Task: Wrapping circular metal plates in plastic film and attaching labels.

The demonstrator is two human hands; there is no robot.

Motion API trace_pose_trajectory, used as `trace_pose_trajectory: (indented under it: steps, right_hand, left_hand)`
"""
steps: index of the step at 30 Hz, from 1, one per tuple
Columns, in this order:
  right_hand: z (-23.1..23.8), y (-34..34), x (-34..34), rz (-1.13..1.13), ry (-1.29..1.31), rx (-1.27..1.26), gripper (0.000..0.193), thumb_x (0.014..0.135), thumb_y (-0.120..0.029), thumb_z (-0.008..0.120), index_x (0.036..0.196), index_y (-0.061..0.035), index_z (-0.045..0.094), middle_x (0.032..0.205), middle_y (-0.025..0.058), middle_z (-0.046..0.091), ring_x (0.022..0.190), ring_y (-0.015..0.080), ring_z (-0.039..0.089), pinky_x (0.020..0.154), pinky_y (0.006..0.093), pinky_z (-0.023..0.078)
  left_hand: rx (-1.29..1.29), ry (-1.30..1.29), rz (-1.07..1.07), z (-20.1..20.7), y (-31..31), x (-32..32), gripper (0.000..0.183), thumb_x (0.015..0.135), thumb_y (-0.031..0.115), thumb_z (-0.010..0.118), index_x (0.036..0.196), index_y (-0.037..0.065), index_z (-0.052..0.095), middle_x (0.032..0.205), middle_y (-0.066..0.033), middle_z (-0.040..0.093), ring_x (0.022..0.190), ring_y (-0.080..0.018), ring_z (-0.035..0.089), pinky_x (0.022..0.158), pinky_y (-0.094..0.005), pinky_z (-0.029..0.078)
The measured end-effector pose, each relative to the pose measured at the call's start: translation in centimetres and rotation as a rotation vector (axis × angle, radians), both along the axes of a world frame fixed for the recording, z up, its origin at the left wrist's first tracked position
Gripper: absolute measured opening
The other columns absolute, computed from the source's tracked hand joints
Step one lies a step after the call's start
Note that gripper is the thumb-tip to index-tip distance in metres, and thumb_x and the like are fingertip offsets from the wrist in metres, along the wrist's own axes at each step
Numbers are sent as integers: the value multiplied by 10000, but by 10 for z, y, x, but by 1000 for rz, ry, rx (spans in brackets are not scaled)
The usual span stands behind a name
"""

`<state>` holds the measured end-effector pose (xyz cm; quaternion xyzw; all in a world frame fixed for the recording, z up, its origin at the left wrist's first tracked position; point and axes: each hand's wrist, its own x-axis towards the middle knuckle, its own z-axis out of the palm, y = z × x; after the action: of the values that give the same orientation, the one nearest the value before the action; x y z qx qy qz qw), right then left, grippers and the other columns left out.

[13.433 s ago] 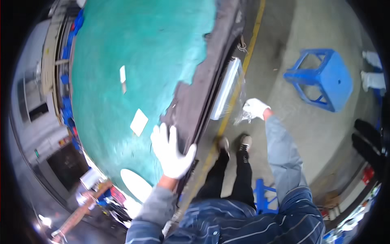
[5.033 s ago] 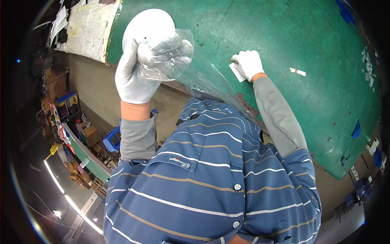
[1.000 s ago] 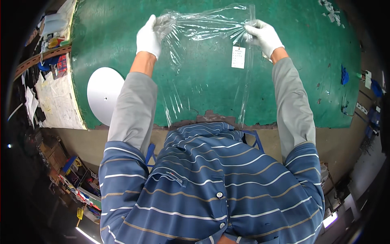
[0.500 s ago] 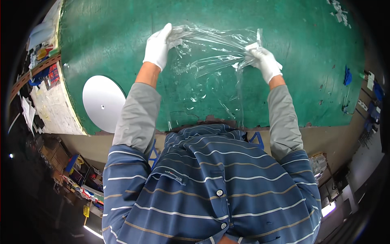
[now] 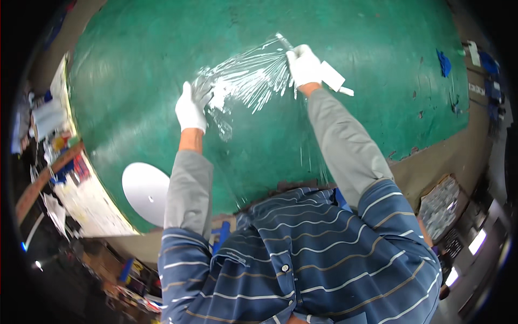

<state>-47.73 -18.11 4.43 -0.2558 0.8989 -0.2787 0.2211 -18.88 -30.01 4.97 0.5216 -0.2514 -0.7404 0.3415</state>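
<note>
The right hand point(image 5: 305, 66) gripped film point(image 5: 253, 75) at its right end; the left hand point(image 5: 190, 112) touched its left, grip unclear.

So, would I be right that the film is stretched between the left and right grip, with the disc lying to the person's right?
Not quite: the head view shows the disc to the person's left; the film is stretched between left grip and right grip.
</note>
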Motion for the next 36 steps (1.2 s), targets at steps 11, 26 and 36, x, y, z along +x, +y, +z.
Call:
trace_pose_trajectory:
  steps: [11, 26, 36]
  right_hand:
    - [-12, -27, -7, 231, 541, 98, 250, 956, -352, 575, 965, -131, 691, 884, 98, 683, 804, 315, 679, 769, 439, 535]
    - [2, -53, -55, 247, 221, 40, 256, 955, -343, 619, 1025, -124, 731, 983, 64, 725, 849, 263, 706, 805, 365, 553]
    - [20, 123, -117, 268, 352, 65, 637, 738, -367, 818, 1263, -45, 657, 1175, 155, 686, 1095, 293, 658, 943, 373, 512]
  left_hand:
    - [-70, -241, 182, 5, -9, -30, 430, 1038, 340, 523, 1328, 30, 595, 1335, -189, 627, 1035, -298, 688, 851, -352, 547]
    - [-1548, -1445, -932, -12, 19, -126, 676, 874, 603, 576, 1440, 233, 556, 1544, -116, 461, 1393, -422, 405, 1081, -660, 325]
    - [-1527, -1487, -954, -12, 12, -123, 676, 887, 617, 547, 1446, 236, 548, 1546, -91, 471, 1398, -414, 399, 1084, -613, 334]
